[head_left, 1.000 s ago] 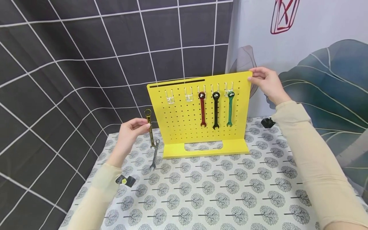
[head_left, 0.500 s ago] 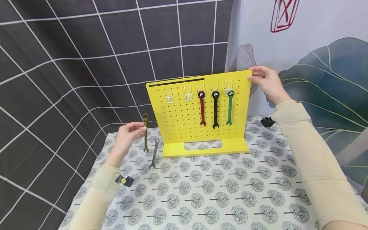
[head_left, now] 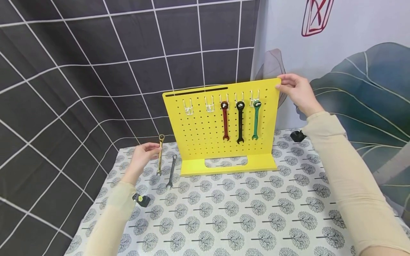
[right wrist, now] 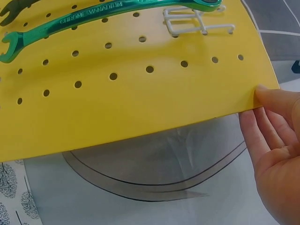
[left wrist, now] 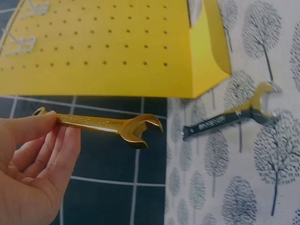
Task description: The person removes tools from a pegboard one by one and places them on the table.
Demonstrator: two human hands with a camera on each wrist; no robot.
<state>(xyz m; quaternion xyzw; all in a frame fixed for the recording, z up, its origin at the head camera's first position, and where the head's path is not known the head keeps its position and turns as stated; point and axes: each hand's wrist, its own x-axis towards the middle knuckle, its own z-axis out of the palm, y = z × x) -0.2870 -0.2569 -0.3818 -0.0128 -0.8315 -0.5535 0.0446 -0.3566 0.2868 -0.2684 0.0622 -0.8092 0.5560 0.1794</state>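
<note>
My left hand pinches a gold combination wrench near its ring end, with the open end pointing down, left of the yellow pegboard. On the patterned cloth beside it lies a silver wrench. The right hand grips the pegboard's upper right corner, thumb in front and fingers behind, as the right wrist view shows. A red wrench, a black wrench and a green wrench hang from white hooks on the board. Two further hooks, a left one and another, carry nothing.
The pegboard stands on a yellow foot at the back of a table with a tree-print cloth. A dark curtain with white grid lines closes off the back and left. A pale printed hanging is at the right.
My left hand has moved slightly left and down with the gold wrench, away from the pegboard's edge. The right hand stays on the board's corner.
</note>
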